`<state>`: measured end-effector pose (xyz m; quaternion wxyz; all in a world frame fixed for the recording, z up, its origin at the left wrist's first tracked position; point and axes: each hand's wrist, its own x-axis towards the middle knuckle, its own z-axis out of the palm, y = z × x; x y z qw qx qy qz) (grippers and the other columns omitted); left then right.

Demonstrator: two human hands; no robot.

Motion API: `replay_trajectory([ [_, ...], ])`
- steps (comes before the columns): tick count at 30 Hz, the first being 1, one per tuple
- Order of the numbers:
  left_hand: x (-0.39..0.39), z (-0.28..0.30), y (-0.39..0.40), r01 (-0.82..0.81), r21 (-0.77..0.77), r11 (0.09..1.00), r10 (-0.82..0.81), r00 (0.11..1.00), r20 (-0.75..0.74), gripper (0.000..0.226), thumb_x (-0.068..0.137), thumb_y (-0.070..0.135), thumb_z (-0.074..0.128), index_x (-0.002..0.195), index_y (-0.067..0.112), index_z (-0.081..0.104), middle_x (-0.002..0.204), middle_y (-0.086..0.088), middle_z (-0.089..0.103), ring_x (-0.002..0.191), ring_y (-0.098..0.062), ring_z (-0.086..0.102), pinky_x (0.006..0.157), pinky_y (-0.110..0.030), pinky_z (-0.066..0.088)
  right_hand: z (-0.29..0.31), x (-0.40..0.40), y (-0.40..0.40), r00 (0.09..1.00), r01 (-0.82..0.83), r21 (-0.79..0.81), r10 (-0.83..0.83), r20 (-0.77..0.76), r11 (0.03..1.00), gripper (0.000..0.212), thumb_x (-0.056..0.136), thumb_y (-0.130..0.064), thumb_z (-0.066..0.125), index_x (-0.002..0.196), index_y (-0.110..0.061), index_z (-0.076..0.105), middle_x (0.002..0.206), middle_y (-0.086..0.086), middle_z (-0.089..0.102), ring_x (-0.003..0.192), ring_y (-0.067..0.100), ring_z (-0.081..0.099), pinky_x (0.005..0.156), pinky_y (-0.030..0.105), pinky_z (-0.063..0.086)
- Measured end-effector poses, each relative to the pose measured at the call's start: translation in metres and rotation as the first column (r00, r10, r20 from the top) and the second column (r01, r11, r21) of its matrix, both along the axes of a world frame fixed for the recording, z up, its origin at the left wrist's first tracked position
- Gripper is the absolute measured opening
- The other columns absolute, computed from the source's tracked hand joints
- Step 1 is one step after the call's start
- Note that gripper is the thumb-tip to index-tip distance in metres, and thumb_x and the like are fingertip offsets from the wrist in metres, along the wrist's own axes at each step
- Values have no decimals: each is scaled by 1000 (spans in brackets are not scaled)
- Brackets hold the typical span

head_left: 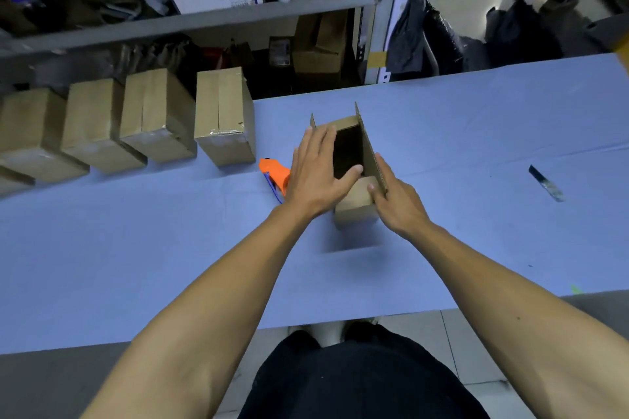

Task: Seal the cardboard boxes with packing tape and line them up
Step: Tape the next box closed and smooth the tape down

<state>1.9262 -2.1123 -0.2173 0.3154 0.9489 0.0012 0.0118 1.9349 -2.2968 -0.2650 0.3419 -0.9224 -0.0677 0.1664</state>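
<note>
Dim, cool light falls from overhead on my table [136,248], turning it a flat blue. The open box [354,204] throws a soft shadow toward me. Shelves [204,15] behind sink into murk, their contents smeared and hard to read. Wide-angle distortion bows the table edge and stretches my forearms at the frame's bottom. My left hand [316,173] shows slight motion blur.
</note>
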Motion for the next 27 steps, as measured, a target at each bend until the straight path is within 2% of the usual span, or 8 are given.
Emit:
replay_trajectory([
  [3,41,12,5,96,283,954,-64,991,-120,58,94,52,52,138,13,52,152,-5,42,151,-30,12,118,-59,15,-1,14,-7,999,-49,18,49,9,999,59,103,-34,40,156,-39,14,116,5,62,100,28,57,79,34,44],
  [7,66,9,9,321,511,797,-118,914,-389,56,93,59,46,125,15,59,149,-5,42,151,-30,8,113,-66,7,1,31,-15,998,-69,58,70,-4,996,58,103,-32,44,155,-40,21,139,1,55,121,26,53,94,34,44],
  [11,71,-2,6,324,484,813,-165,925,-342,59,94,62,36,133,19,50,139,-9,54,144,-31,22,112,-62,11,3,29,-16,995,-97,53,98,-16,994,60,103,-31,42,156,-41,15,148,-2,46,131,22,46,101,34,41],
  [15,63,-21,-3,259,335,906,-199,959,-204,44,102,40,37,130,10,52,137,-19,47,146,-36,15,118,-55,8,6,19,-6,986,-166,106,167,-3,980,70,102,-25,44,155,-43,3,162,-15,19,148,5,19,116,35,30],
  [18,54,-34,-4,171,80,982,-161,980,-116,36,101,22,43,131,2,50,145,-16,38,152,-35,3,121,-58,1,7,17,-2,971,-222,132,231,-62,966,80,94,-52,50,154,-47,-3,164,-20,4,148,-4,2,121,30,17],
  [21,50,-41,5,150,-75,986,-152,988,-20,40,105,20,41,142,4,44,157,-11,31,153,-29,8,122,-54,5,13,22,-1,952,-226,198,259,-163,954,89,82,-80,43,152,-52,-4,164,-20,-6,147,-7,-7,119,26,7],
  [23,49,-43,16,137,-171,976,-142,990,-18,46,107,25,37,150,10,36,163,-7,23,154,-22,5,124,-48,7,17,23,2,938,-148,327,238,-254,933,79,82,-85,37,149,-60,2,161,-26,-7,143,-14,-8,118,26,4],
  [27,50,-52,33,171,-111,979,-176,984,-38,64,102,33,40,158,13,14,166,-6,9,153,-15,2,125,-35,7,18,25,12,931,12,430,147,-335,903,51,92,-75,33,141,-68,19,130,-63,11,133,-29,2,114,18,8],
])
